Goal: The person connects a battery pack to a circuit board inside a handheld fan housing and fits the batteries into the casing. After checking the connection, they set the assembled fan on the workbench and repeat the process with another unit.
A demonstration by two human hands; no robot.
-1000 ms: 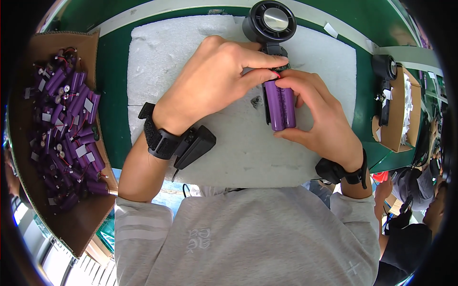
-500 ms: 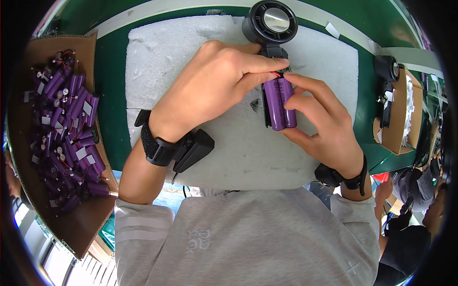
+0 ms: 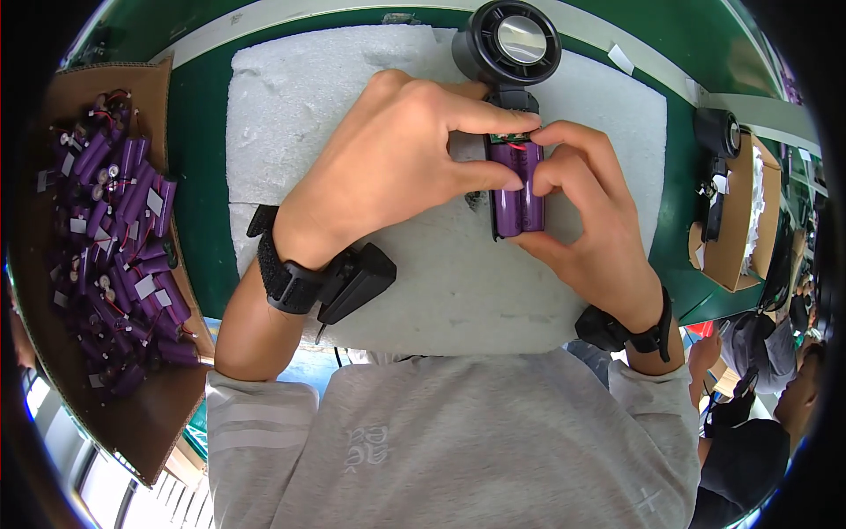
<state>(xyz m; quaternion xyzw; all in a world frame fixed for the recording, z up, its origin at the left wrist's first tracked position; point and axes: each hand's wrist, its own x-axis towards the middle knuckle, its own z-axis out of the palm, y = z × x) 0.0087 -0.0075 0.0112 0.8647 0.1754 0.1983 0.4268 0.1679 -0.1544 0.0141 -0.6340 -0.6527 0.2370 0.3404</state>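
A black handheld fan (image 3: pixel 507 55) lies on the white foam pad, its round head away from me and its handle open. Two purple battery cells (image 3: pixel 518 207), side by side as one pack, sit in the handle. Above them show a strip of green circuit board (image 3: pixel 509 138) and a short red wire. My left hand (image 3: pixel 410 141) grips the fan's handle, index finger across the board end and thumb pressed on the cells; its other fingers are hidden. My right hand (image 3: pixel 595 207) is curled at the pack's right side, thumb at its near end, fingertips near its upper edge.
A cardboard box (image 3: pixel 167 353) of loose purple battery packs with wires and white tabs stands at the left. At the right, another black fan (image 3: pixel 718 132) lies by a smaller cardboard box (image 3: pixel 762 189). The foam pad (image 3: pixel 432 300) covers the green bench. A person sits at the far right.
The battery pack now lies straighter inside the handle. My left thumb has moved from the red wire down onto the cells, uncovering the green board. The fan has shifted slightly right.
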